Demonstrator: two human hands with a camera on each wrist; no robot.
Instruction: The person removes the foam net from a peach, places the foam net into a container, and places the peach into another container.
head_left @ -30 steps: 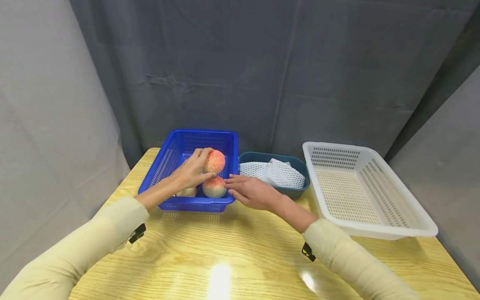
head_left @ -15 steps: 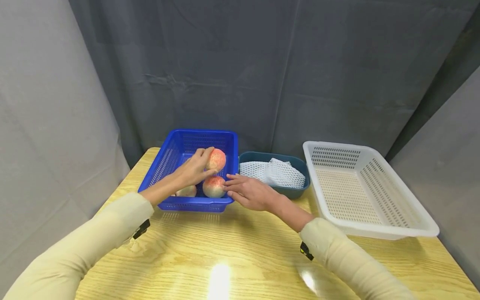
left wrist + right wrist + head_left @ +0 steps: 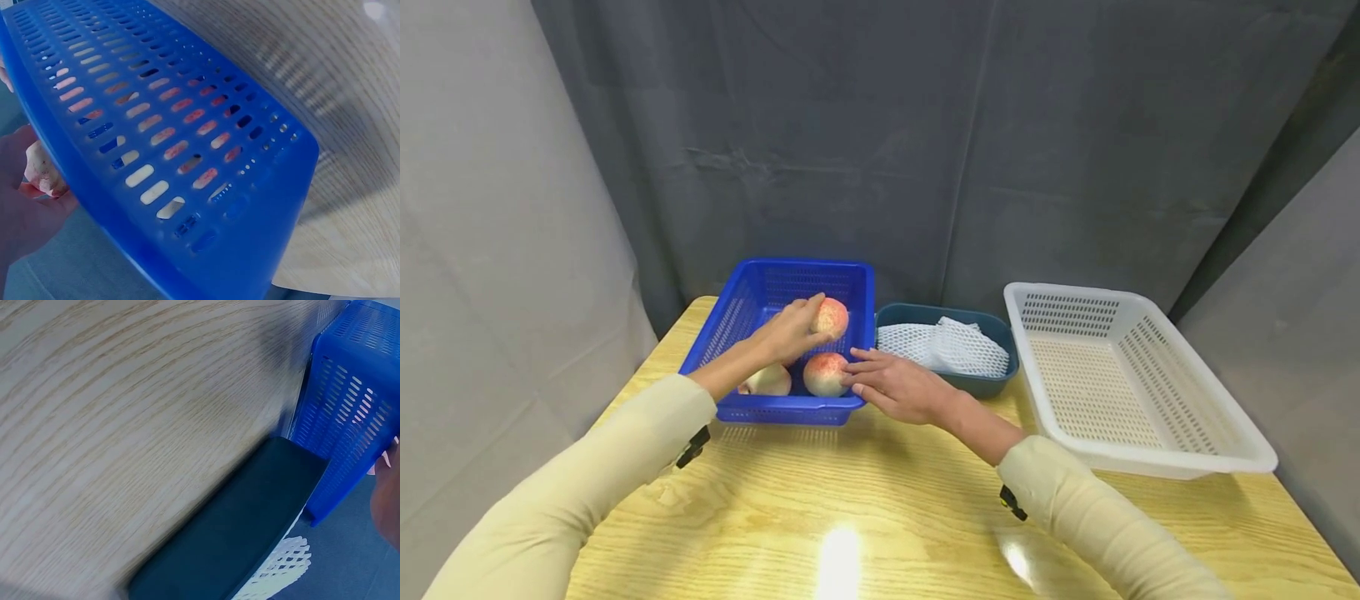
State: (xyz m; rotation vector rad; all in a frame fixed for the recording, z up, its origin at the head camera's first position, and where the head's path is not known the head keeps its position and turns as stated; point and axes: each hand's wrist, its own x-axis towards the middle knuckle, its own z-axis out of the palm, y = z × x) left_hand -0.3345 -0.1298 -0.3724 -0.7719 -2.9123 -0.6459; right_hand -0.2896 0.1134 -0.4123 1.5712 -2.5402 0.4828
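Note:
In the head view my left hand [image 3: 790, 331] reaches over the blue basket [image 3: 797, 403] and grips a pink-speckled peach [image 3: 831, 318]. The left wrist view shows this peach [image 3: 42, 169] between thumb and fingers, beyond the basket's rim. A second peach [image 3: 825, 375], red on top and pale below, lies in the basket's front right part. A paler peach [image 3: 769, 381] lies at the front left, partly under my left wrist. My right hand [image 3: 901, 385] extends over the basket's right rim with its fingers fairly straight. Its fingertips are at the second peach; contact is unclear.
Right of the blue basket stands a dark teal tub [image 3: 981, 386] holding white foam net sleeves [image 3: 970, 348]. Farther right is a large white basket [image 3: 1093, 392] with slotted walls. All stand on a wooden table [image 3: 775, 517] before a grey curtain [image 3: 850, 150].
My left wrist has shifted slightly right and up, exposing more of the paler peach. The gripped peach has risen a little. My right hand has barely moved.

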